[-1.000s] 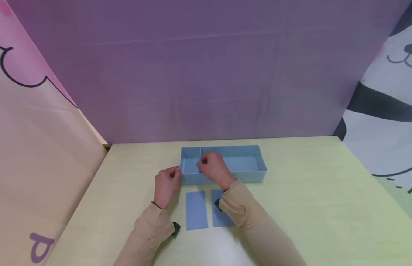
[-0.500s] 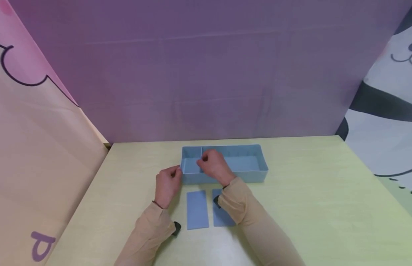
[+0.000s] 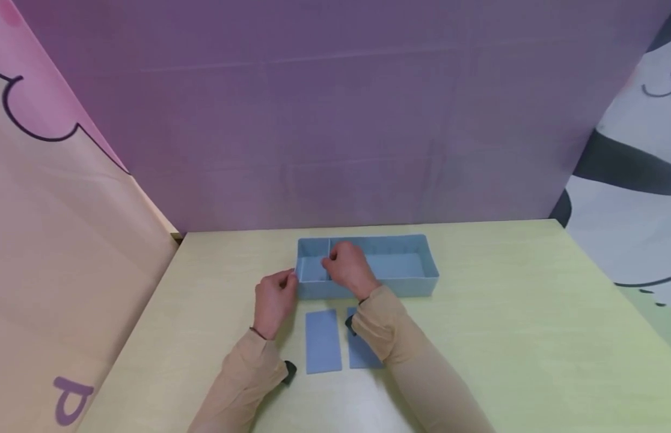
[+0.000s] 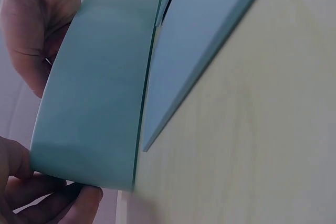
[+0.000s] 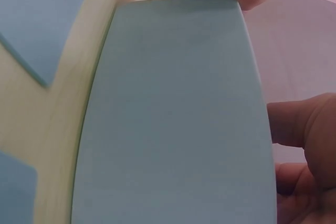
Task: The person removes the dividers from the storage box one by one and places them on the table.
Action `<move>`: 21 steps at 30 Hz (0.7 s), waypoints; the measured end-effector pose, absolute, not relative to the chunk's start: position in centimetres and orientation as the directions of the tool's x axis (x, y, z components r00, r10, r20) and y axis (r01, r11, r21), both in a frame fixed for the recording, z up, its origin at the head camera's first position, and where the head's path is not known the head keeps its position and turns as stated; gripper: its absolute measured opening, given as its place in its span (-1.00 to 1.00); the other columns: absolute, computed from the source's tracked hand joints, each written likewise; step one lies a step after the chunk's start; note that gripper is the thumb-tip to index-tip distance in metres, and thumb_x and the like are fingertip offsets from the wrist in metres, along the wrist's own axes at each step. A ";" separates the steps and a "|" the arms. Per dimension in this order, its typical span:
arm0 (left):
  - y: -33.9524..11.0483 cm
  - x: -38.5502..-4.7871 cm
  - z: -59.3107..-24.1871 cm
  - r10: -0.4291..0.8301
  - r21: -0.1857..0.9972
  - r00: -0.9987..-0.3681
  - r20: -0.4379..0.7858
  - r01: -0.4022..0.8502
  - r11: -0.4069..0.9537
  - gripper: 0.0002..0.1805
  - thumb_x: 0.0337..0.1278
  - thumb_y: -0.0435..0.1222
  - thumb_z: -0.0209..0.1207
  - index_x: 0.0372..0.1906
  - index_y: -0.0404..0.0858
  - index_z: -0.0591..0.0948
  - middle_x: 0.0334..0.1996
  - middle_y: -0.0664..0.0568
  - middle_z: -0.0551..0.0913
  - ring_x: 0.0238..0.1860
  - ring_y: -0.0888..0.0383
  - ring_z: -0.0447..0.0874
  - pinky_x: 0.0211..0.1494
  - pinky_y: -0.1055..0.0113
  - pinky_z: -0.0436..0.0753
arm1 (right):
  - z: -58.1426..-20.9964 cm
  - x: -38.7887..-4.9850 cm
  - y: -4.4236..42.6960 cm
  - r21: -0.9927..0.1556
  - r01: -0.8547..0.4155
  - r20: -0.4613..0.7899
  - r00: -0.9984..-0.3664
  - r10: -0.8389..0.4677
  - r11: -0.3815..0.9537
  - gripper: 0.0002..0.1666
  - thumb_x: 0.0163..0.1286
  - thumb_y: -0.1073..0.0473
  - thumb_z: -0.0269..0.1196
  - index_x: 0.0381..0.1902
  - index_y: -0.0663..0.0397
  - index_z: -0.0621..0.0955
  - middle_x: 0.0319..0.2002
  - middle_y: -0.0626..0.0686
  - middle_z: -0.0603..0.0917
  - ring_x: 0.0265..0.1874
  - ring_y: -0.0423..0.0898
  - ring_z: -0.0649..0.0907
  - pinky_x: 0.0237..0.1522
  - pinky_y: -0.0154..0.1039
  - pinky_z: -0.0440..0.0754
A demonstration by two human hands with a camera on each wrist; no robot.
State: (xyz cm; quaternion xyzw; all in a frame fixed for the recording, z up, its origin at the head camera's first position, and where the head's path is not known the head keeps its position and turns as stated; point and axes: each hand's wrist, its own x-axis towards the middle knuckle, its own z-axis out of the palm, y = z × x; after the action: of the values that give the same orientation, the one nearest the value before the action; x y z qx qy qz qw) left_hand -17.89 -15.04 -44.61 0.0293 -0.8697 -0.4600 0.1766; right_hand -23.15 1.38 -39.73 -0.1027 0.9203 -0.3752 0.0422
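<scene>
A long light-blue box (image 3: 386, 288) stands near the back of the table, with a thin upright divider (image 3: 329, 245) across its left part. My left hand (image 3: 273, 305) holds the box's left end near the front corner; in the left wrist view its thumb touches the rim and its fingers lie along the end wall. Reaching over the front wall, my right hand (image 3: 350, 269) pinches the divider, thumb on its left side. The front wall hides part of that grip in the right wrist view, where the right hand (image 5: 315, 145) shows behind the rim.
Two flat blue rectangular panels lie on the table (image 3: 503, 337) before the box: a left panel (image 3: 323, 341) and a right panel (image 3: 362, 353), partly under the right sleeve. A purple cloth (image 3: 324, 120) hangs behind the table, with printed cloths at both sides.
Both hands keep their places at the box and divider. The whole scene has drifted slightly right in the head view, and the right forearm has shifted a little left.
</scene>
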 end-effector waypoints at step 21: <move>-14.9 -17.6 -44.4 -0.218 0.811 -0.941 0.260 0.090 0.579 -0.71 0.25 -0.31 0.08 -0.08 -0.35 0.71 -0.21 -0.14 0.73 -0.19 0.05 0.67 -0.17 0.14 0.58 | -40.8 -23.5 0.8 -0.616 -0.235 0.169 -0.972 -0.165 0.752 -0.45 0.20 0.28 0.15 -0.90 -0.03 0.19 -0.87 -0.13 0.05 -0.84 -0.19 0.07 -0.72 -0.28 0.12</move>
State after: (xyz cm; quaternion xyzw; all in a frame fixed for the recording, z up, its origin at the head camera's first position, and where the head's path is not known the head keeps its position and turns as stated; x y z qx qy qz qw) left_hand -17.59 -14.91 -44.39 0.0367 -0.8724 -0.4574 0.1681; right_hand -23.45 0.77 -40.76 -0.1070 0.9344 -0.3357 -0.0518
